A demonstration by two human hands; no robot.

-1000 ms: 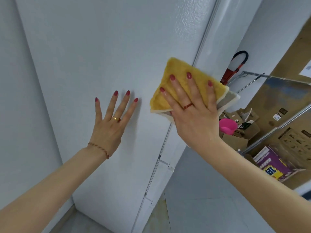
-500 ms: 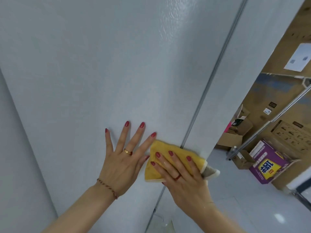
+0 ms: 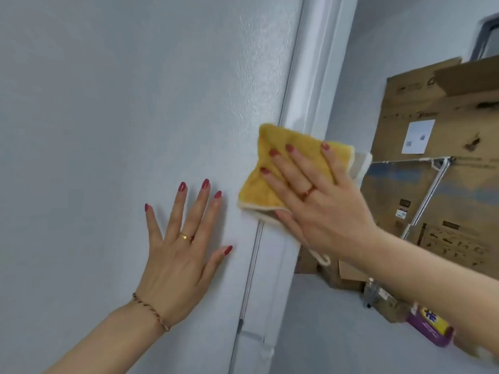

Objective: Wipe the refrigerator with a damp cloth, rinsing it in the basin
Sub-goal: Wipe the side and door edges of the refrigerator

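Refrigerator [image 3: 113, 109]: white, faintly pebbled side panel, filling the left and centre of our view, with its front corner edge running top to bottom just right of centre.

Left hand [image 3: 181, 255]: we lay it flat on the panel, fingers straight and spread, palm against the surface, gripping nothing. A gold ring sits on one finger; a braided bracelet [image 3: 151, 310] circles the wrist.

Cloth [image 3: 283, 168]: yellow, folded, with a pale trim along its lower border and a grey-white layer showing at its right side. It lies against the refrigerator at the corner edge, just right of our left fingertips and apart from them. A small pale loop [image 3: 322, 259] hangs out below the wrist.

Right hand [image 3: 318, 201]: we press it on the cloth with straight, spread fingers, holding the cloth to the surface; the thumb lies along the cloth's lower border. A red ring sits on one finger.

Cardboard boxes [image 3: 437, 103]: large, brown, stacked against the far wall at right, one bearing a white paper label [image 3: 417, 136].

Metal rack frame [image 3: 429, 190]: thin silver bars in front of the boxes.

Purple carton [image 3: 429, 327]: low on the floor at right, with yellow and blue print, partly hidden by our right forearm.
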